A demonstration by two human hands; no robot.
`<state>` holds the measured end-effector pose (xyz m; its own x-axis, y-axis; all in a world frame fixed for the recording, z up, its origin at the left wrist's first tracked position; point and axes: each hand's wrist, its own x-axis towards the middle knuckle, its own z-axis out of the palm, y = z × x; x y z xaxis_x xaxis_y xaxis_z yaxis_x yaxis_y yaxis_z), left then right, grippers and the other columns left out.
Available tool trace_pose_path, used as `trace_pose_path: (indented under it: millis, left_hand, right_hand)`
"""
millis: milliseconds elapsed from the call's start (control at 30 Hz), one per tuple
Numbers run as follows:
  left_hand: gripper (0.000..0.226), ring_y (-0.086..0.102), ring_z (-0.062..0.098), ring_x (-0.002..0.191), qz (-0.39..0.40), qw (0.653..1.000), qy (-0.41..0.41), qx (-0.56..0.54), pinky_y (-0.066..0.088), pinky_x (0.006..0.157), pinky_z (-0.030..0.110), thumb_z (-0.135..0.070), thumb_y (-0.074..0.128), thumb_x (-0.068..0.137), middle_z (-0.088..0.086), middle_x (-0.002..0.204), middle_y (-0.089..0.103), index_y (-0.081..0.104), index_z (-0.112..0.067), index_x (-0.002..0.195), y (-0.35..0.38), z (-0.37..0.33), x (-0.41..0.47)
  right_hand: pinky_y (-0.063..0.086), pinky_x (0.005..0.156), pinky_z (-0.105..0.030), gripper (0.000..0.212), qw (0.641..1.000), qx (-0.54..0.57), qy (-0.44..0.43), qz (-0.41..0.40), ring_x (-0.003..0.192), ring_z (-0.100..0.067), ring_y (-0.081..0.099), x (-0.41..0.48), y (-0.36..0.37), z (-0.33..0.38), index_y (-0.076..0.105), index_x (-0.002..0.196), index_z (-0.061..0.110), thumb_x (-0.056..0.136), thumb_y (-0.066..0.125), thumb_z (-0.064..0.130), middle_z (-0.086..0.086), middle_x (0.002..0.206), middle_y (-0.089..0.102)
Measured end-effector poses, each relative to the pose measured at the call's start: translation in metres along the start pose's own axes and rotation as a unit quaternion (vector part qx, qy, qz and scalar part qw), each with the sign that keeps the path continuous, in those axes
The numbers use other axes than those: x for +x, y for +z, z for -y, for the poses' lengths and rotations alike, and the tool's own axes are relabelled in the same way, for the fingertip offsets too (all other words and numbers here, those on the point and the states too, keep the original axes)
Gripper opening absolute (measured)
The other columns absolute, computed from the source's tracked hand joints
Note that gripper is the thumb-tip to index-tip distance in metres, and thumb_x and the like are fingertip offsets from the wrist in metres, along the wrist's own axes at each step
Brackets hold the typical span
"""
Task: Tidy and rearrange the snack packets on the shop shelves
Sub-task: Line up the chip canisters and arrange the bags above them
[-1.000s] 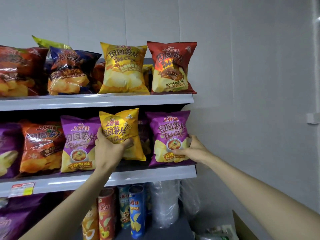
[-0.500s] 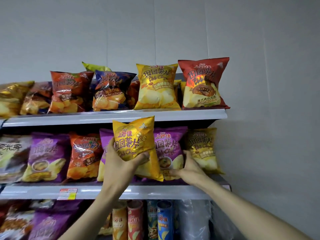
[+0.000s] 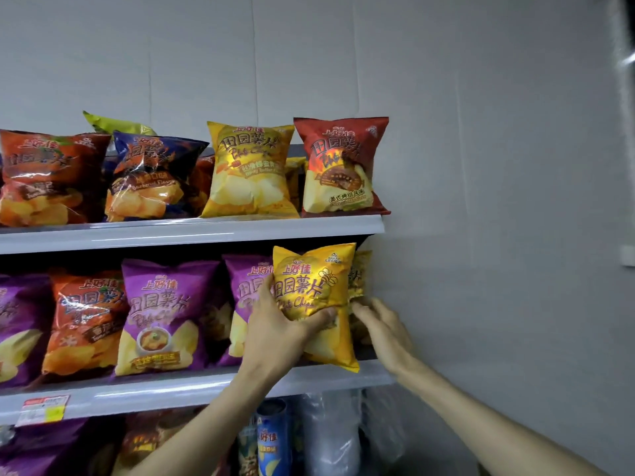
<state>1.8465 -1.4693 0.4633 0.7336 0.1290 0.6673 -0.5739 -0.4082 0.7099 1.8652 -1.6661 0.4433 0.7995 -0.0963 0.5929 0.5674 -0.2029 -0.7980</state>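
snack packets mostly stand in tidy rows on both shelves, but one yellow packet (image 3: 314,297) at right of centre is clasped in the left hand (image 3: 275,334), not yet set down before its twin (image 3: 359,280), which the loosely open right hand (image 3: 381,321) touches, holding nothing.

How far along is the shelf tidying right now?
Done: the top shelf row stands upright, facing out. In hand: the left hand grips a yellow packet at the middle shelf's right end, while the right hand touches another yellow packet behind it. Left: seating that packet.
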Motion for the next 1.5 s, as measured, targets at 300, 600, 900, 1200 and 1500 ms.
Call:
trace_pose_path:
  millis: [300, 600, 900, 1200, 1500]
  left_hand:
    - [0.136, 0.046, 0.041, 0.141, 0.027, 0.993, -0.052, 0.099, 0.042, 0.113, 0.056, -0.082, 0.074, 0.069, 0.019, 0.157, 0.040, 0.003, -0.019, 0.166, 0.073, -0.025, 0.018]
    - [0.124, 0.063, 0.023, 0.115, 0.123, 0.989, -0.076, 0.024, 0.055, 0.100, 0.042, -0.050, 0.080, 0.064, 0.001, 0.128, 0.064, 0.006, -0.027, 0.160, 0.075, -0.003, 0.015]
    - [0.108, 0.064, 0.018, 0.116, 0.190, 0.974, -0.089, 0.082, 0.053, 0.103, 0.038, -0.024, 0.082, 0.084, -0.002, 0.127, 0.066, 0.009, -0.018, 0.162, 0.065, 0.005, 0.014]
    - [0.094, 0.062, 0.026, 0.118, 0.196, 0.959, -0.063, 0.195, 0.052, 0.103, 0.047, -0.045, 0.072, 0.072, 0.004, 0.129, 0.064, 0.034, -0.017, 0.153, 0.055, 0.007, 0.002]
    - [0.062, 0.059, 0.025, 0.125, 0.160, 0.915, 0.005, 0.370, 0.050, 0.096, 0.037, -0.046, 0.064, 0.093, 0.002, 0.138, 0.063, 0.046, -0.026, 0.149, 0.030, 0.003, -0.043]
  right_hand:
    - [0.042, 0.112, -0.038, 0.077, 0.983, -0.171, 0.018, 0.068, 0.131, -0.012, 0.053, 0.008, -0.034, -0.024, 0.035, 0.148, 0.045, 0.082, 0.059, 0.077, 0.014, 0.142, 0.054]
    - [0.047, 0.108, -0.040, 0.047, 0.961, -0.235, 0.087, 0.116, 0.124, -0.018, 0.059, 0.030, -0.041, -0.045, 0.047, 0.139, 0.033, 0.097, 0.064, 0.047, 0.008, 0.131, 0.063]
    - [0.047, 0.092, -0.030, 0.052, 0.940, -0.299, 0.070, 0.152, 0.108, -0.014, 0.059, 0.024, -0.053, -0.063, 0.040, 0.145, 0.029, 0.101, 0.060, 0.048, 0.008, 0.125, 0.061]
    - [0.041, 0.107, -0.034, 0.061, 0.931, -0.337, 0.029, 0.137, 0.137, -0.025, 0.049, 0.014, -0.065, -0.046, 0.031, 0.156, 0.028, 0.103, 0.057, 0.042, -0.003, 0.150, 0.052]
    - [0.039, 0.108, -0.036, 0.062, 0.827, -0.527, -0.134, 0.140, 0.135, -0.019, 0.046, -0.050, -0.070, -0.009, 0.041, 0.151, 0.030, 0.101, 0.026, 0.062, 0.006, 0.149, 0.050]
